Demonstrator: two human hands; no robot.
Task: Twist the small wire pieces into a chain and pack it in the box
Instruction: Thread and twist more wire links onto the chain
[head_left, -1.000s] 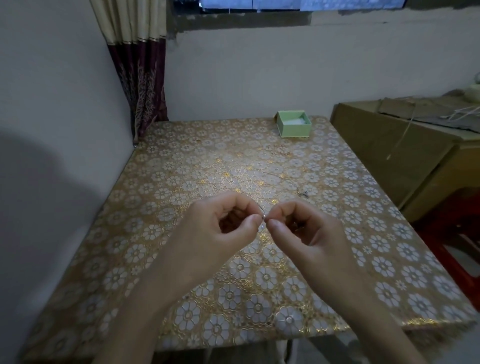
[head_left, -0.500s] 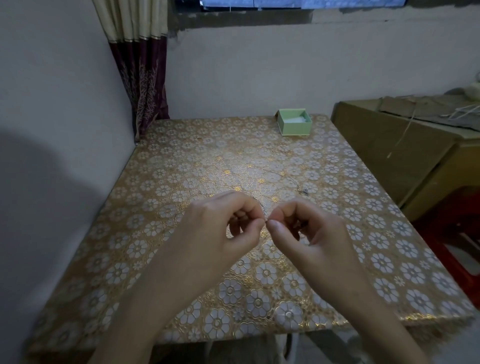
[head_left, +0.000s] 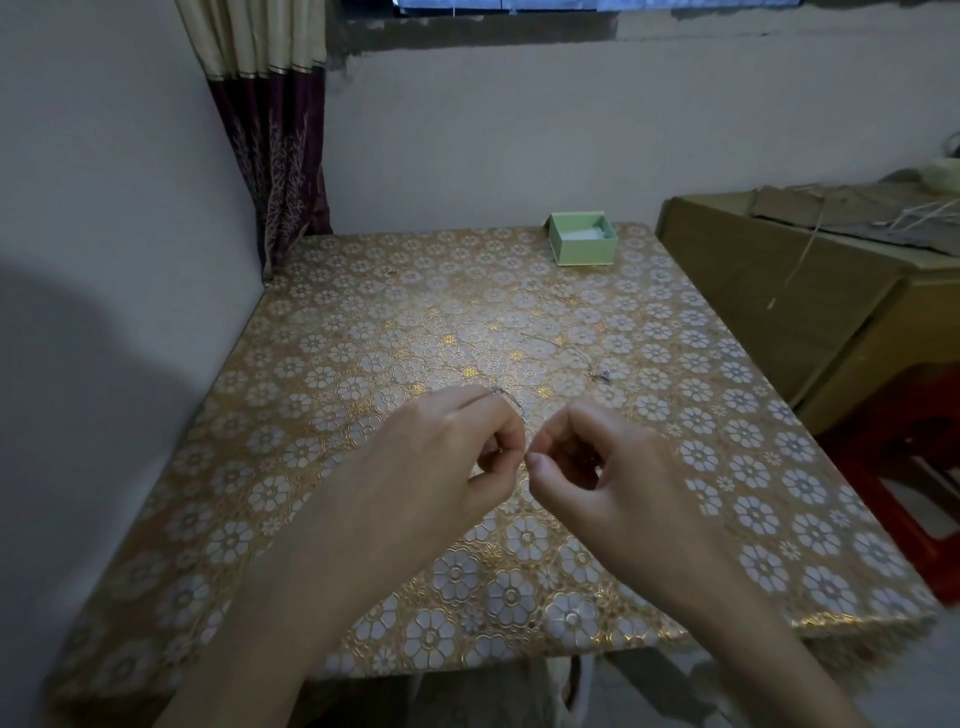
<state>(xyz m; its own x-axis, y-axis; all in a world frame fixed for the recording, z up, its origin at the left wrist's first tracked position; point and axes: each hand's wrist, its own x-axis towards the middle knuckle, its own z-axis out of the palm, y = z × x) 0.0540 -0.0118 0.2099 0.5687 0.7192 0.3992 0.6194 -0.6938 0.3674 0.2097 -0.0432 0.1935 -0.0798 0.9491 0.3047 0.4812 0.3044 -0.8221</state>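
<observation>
- Head view: left hand (head_left: 441, 457) and right hand (head_left: 597, 467) each pinch the thin wire (head_left: 511, 402), fingertips nearly touching, above the desk (head_left: 311, 364).
- Green box (head_left: 583, 245) sits open at the desk's far edge.

A plain home room is shown: a table covered with a gold floral-embossed tablecloth (head_left: 363, 332) is set in a corner of bare plastered walls (head_left: 493, 135), beside a cream-and-maroon curtain (head_left: 270, 130), brown cardboard boxes (head_left: 779, 291) and a red plastic stool (head_left: 898, 483).
</observation>
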